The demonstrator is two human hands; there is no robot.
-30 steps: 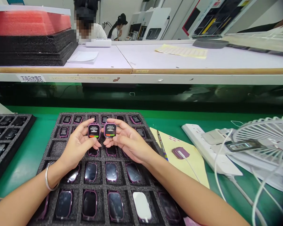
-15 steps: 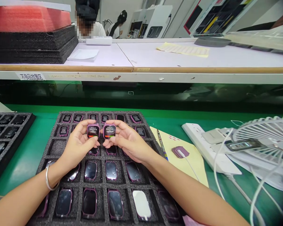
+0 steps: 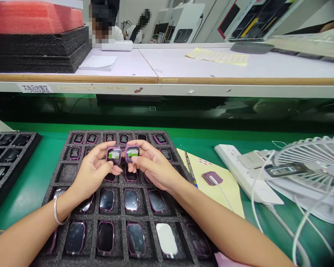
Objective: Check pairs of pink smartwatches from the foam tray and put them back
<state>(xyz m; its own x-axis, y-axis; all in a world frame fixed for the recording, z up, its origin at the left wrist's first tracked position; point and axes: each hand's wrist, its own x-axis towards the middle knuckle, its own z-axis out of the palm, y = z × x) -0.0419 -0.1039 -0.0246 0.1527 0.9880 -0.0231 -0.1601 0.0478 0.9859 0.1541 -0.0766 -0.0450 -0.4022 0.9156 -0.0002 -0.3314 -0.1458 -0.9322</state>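
My left hand (image 3: 93, 171) is closed round a purple smartwatch body (image 3: 114, 155) whose lit screen shows a green band. My right hand (image 3: 153, 167) grips a second purple watch body (image 3: 132, 152), also lit with green. Both are held side by side just above the black foam tray (image 3: 62, 174). The tray's pockets hold several more purple watch bodies, some with lit text screens at the far rows, dark ones near me. One white-backed unit (image 3: 167, 240) lies face down in the near row. A silver bangle sits on my left wrist.
A second black foam tray (image 3: 5, 155) with dark watches lies at the left. To the right are a yellow paper (image 3: 228, 193) with a purple charger puck (image 3: 213, 178) and white cable, a white power strip (image 3: 239, 167) and a white fan (image 3: 314, 163). People sit beyond the raised white shelf (image 3: 211, 79).
Both watch screens changed from dark text with red and green bars to bright green and white displays. My hands tilted the watches slightly and stayed above the tray.
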